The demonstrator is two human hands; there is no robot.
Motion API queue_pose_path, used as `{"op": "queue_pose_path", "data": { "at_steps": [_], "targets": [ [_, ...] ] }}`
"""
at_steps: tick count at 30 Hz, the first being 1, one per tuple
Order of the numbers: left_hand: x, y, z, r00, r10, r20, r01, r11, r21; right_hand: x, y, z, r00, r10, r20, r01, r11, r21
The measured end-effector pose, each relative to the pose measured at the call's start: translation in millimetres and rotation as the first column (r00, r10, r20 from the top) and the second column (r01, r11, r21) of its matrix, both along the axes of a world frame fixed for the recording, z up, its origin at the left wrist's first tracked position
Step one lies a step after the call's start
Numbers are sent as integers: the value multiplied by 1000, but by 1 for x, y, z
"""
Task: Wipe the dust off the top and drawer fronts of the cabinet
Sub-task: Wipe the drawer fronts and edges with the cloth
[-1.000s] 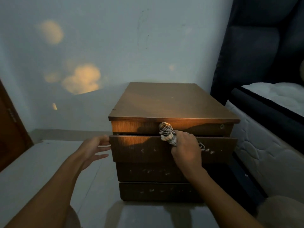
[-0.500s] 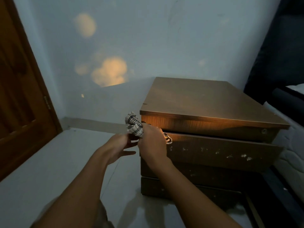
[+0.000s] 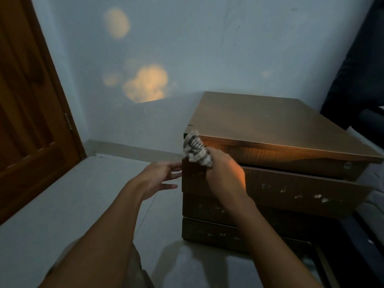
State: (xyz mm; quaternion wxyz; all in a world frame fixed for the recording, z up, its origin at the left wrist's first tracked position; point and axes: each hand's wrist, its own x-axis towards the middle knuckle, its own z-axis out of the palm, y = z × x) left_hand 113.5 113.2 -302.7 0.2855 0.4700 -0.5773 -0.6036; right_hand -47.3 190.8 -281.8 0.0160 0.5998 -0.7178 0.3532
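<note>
A brown wooden cabinet (image 3: 270, 125) stands at the right, with three drawer fronts below its top. The upper drawer front (image 3: 291, 190) sticks out a little and shows pale specks. My right hand (image 3: 225, 173) grips a bunched checked cloth (image 3: 196, 150) against the left end of the upper front, just under the top's corner. My left hand (image 3: 160, 176) is flat with fingers apart, its fingertips touching the left edge of that drawer. The lower drawer fronts (image 3: 209, 231) are dark and speckled.
A wooden door (image 3: 27, 121) fills the left side. A pale wall (image 3: 187, 48) rises behind the cabinet, over a light floor (image 3: 62, 204). A dark headboard (image 3: 357, 69) and a mattress edge (image 3: 374, 196) stand close on the right.
My right hand carried the cloth leftward along the upper drawer front from its middle to its left corner. The view swung left. My left hand stayed at the drawer's left edge.
</note>
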Motion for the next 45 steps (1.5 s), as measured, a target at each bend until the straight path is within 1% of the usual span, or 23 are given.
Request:
{"op": "queue_pose_path", "data": {
  "at_steps": [1, 2, 4, 6, 7, 8, 9, 10, 13, 16, 17, 18, 19, 21, 23, 26, 27, 29, 31, 36, 41, 43, 45],
  "targets": [
    [0, 0, 0, 1000, -3, 2, 3, 1000, -5, 5, -2, -4, 1000, 19, -18, -18, 999, 43],
    [0, 1, -1, 1000, -8, 2, 8, 1000, -11, 10, -4, -9, 999, 43, -25, -42, 998, 43],
    [0, 1, -1, 1000, -15, -7, 15, 999, -29, 19, -10, -13, 995, 99, -18, -100, 995, -20],
    [0, 1, -2, 1000, -3, -29, 2, 999, -45, 25, -16, -12, 975, 223, 22, -222, 975, -31],
    [0, 1, -3, 999, 11, -40, -13, 999, -50, 24, -17, -11, 949, 303, 81, -303, 953, -15],
    [-1, 0, -3, 999, 26, -45, -29, 998, -55, 23, -16, -8, 911, 372, 178, -376, 926, -12],
    [-2, -1, -4, 999, 40, -36, -42, 997, -62, 22, -13, -6, 859, 418, 296, -426, 904, -40],
    [-3, -2, -5, 998, 58, -19, -59, 996, -70, 19, -9, -5, 813, 435, 388, -432, 896, -99],
    [-10, -5, -8, 989, 145, 0, -144, 983, -112, 3, 6, -5, 719, 402, 568, -284, 915, -287],
    [-19, -8, -10, 968, 250, 6, -245, 954, -172, -19, 18, -3, 503, 366, 783, -161, 930, -332],
    [-23, -9, -10, 962, 273, -1, -269, 945, -187, -27, 20, -4, 460, 351, 816, -129, 935, -330],
    [-27, -9, -11, 955, 297, -7, -293, 936, -197, -35, 23, -5, 455, 338, 824, -96, 938, -332],
    [-31, -9, -11, 946, 324, -18, -321, 926, -201, -43, 26, -7, 487, 326, 810, -65, 939, -338],
    [-40, -9, -12, 922, 384, -50, -386, 901, -198, -56, 31, -10, 587, 296, 754, -14, 934, -356],
    [-48, -7, -13, 894, 441, -76, -447, 871, -203, -70, 40, -11, 660, 261, 704, 26, 929, -369],
    [-56, -5, -16, 865, 496, -80, -502, 841, -201, -94, 56, -18, 770, 151, 620, 119, 921, -372],
    [-57, -4, -17, 859, 507, -74, -511, 836, -201, -103, 61, -23, 792, 103, 602, 162, 915, -370],
    [-59, -3, -18, 854, 517, -62, -517, 828, -216, -121, 75, -34, 801, 10, 599, 260, 895, -363],
    [-61, -1, -17, 852, 521, -42, -515, 821, -249, -139, 91, -47, 784, -87, 614, 376, 854, -360],
    [-70, 9, -16, 842, 540, 7, -497, 780, -379, -175, 120, -66, 638, -227, 736, 636, 694, -337],
    [-72, 9, -19, 839, 544, 15, -496, 776, -391, -211, 128, -73, 494, -325, 806, 804, 525, -281],
    [-71, 7, -19, 842, 539, 21, -494, 786, -373, -220, 125, -74, 444, -317, 838, 830, 497, -253],
    [-70, 4, -19, 847, 532, 24, -491, 798, -348, -222, 117, -74, 403, -300, 865, 831, 516, -208]
  ]
}}
